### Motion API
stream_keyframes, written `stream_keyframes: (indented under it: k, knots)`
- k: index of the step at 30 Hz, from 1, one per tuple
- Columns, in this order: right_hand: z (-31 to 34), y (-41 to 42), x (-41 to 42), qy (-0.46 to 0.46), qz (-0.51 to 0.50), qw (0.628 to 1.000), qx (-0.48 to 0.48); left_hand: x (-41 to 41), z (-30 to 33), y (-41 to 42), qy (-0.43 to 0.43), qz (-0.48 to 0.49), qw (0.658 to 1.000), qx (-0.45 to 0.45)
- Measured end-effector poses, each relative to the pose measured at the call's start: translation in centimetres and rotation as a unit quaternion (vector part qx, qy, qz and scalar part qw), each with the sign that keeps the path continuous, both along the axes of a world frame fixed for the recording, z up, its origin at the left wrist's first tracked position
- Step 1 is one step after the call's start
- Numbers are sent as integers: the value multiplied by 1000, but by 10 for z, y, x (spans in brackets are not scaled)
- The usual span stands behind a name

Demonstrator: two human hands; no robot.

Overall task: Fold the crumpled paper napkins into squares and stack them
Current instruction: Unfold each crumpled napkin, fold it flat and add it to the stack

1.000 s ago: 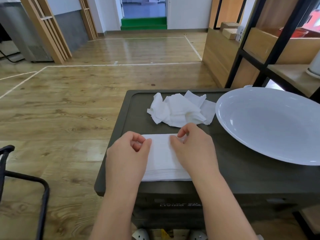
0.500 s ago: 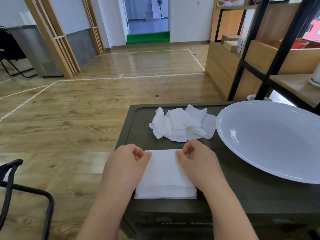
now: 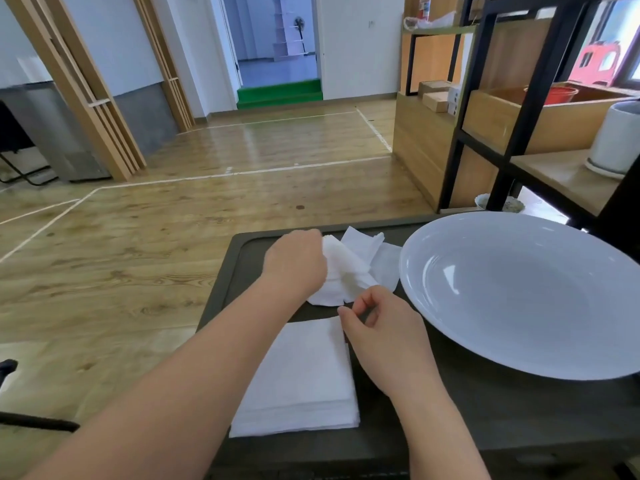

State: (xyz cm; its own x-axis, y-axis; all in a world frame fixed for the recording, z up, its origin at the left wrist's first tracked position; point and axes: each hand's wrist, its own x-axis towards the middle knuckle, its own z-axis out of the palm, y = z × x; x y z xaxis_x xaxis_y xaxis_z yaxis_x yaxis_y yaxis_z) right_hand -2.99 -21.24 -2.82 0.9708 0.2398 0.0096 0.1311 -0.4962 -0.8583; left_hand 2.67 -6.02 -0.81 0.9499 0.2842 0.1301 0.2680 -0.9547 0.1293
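Note:
A stack of folded white napkins [image 3: 304,379] lies near the front edge of the dark table [image 3: 485,417]. Behind it sits a pile of crumpled white napkins [image 3: 360,265]. My left hand [image 3: 294,261] has reached over the pile's left side and grips a crumpled napkin there; its fingertips are hidden. My right hand [image 3: 384,334] hovers beside the stack's far right corner, thumb and forefinger loosely curled near each other, with nothing seen between them.
A large white bowl-like plate [image 3: 519,292] fills the table's right side, close to my right hand. A black-framed wooden shelf [image 3: 512,109] stands behind it. A black chair frame [image 3: 20,424] is at the lower left over wooden floor.
My left hand left the folded stack and reached forward onto the crumpled pile. My right hand lifted off the stack and moved slightly right. The camera tilted up.

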Motion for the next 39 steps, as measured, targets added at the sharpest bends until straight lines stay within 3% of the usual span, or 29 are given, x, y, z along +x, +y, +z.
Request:
stream_keyframes:
  k: [3, 7, 15, 20, 23, 25, 28, 31, 33, 35, 39]
  knots:
    - [-1, -4, 3, 4, -7, 1000, 2, 8, -4, 8, 26, 100, 987, -127]
    - [0, -4, 3, 6, -4, 1000, 9, 13, -4, 7, 42, 152, 964, -212]
    - [2, -5, 3, 9, -10, 1000, 13, -1, 11, 3, -118, 96, 941, -302]
    - [6, -4, 1, 7, -27, 1000, 14, -34, 37, -4, -219, 39, 871, -438]
    - [8, 2, -2, 61, -21, 994, 91, -64, 51, -9, -253, 13, 813, -524]
    - [10, 9, -4, 143, 7, 972, 188, -84, 54, -10, -261, -5, 776, -574]
    - [15, 12, -5, 266, 50, 884, 381, -110, 47, -7, -246, 6, 740, -626]
    - [18, 5, -6, 296, 72, 807, 506, -131, 28, 1, -220, 50, 738, -636]
    - [18, 2, -5, 316, 77, 790, 520, -140, 16, 6, -201, 80, 749, -627]
    - [21, 2, -6, 317, 53, 821, 473, -146, 7, 8, -180, 89, 761, -617]
    - [21, 12, -13, 171, 16, 962, 213, -150, -2, 4, -172, 96, 778, -597]
